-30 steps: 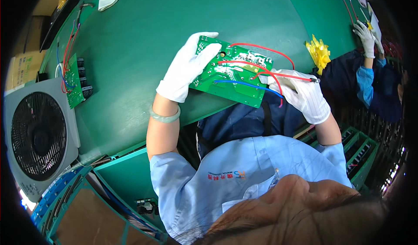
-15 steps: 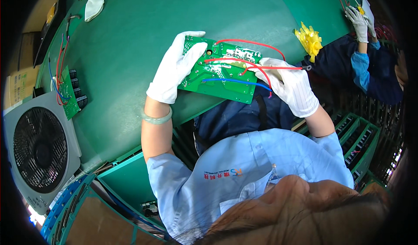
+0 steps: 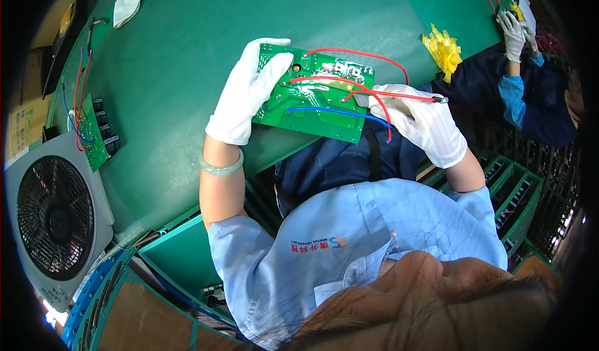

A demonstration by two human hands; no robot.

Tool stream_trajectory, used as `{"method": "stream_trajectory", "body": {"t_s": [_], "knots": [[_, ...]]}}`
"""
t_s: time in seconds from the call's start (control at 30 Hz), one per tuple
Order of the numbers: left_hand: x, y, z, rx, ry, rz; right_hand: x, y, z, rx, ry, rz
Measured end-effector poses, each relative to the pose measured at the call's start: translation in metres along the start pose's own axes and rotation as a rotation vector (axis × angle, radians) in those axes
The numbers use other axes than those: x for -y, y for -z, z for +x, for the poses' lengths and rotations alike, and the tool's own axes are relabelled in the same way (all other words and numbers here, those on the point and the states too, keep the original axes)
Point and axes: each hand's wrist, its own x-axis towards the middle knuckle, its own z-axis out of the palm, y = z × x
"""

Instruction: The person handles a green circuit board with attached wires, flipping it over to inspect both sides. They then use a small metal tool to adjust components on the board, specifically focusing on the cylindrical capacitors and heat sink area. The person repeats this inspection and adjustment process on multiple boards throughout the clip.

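Note:
My left hand (image 3: 240, 95), in a white glove, grips the left end of a green circuit board (image 3: 312, 123), thumb on top. The board is tilted up over the table's near edge, its soldered face showing. Red wires (image 3: 340, 79) and a blue wire (image 3: 324, 109) rise from it; one red wire ends in a ring terminal (image 3: 440, 100). My right hand (image 3: 421, 126), also gloved, is closed at the board's right edge, under the red wires. A small greyish tip shows by its fingers; what it holds I cannot make out.
Another wired circuit board (image 3: 95, 132) lies at the left, by a grey fan (image 3: 57, 217). A white glove (image 3: 128, 1) lies at the far left. A yellow bundle of strips (image 3: 443, 51) sits at the table's right edge. A co-worker's gloved hands (image 3: 515, 36) work at the far right.
The board and my left hand have shifted slightly left and up. My right hand has moved slightly right and down, and a greyish tip now shows at its fingers.

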Motion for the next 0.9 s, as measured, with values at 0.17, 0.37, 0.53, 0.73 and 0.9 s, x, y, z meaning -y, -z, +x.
{"method": "stream_trajectory", "body": {"t_s": [0.17, 0.37, 0.53, 0.73, 0.9], "knots": [[0.003, 0.002, 0.002, 0.018, -0.039, 0.079, 0.006, 0.002, 0.004, -0.015, 0.010, -0.032], [0.007, 0.005, 0.006, 0.054, -0.088, 0.165, 0.008, -0.010, -0.002, -0.039, -0.062, 0.004], [0.007, 0.007, 0.004, 0.079, -0.077, 0.124, 0.004, -0.026, -0.004, -0.204, 0.032, -0.007], [-0.002, 0.000, -0.003, 0.054, -0.018, -0.050, -0.002, -0.014, 0.019, 0.035, 0.159, -0.113], [0.001, 0.003, -0.001, 0.059, -0.076, 0.041, -0.012, -0.003, 0.040, 0.150, 0.284, -0.050]]}}
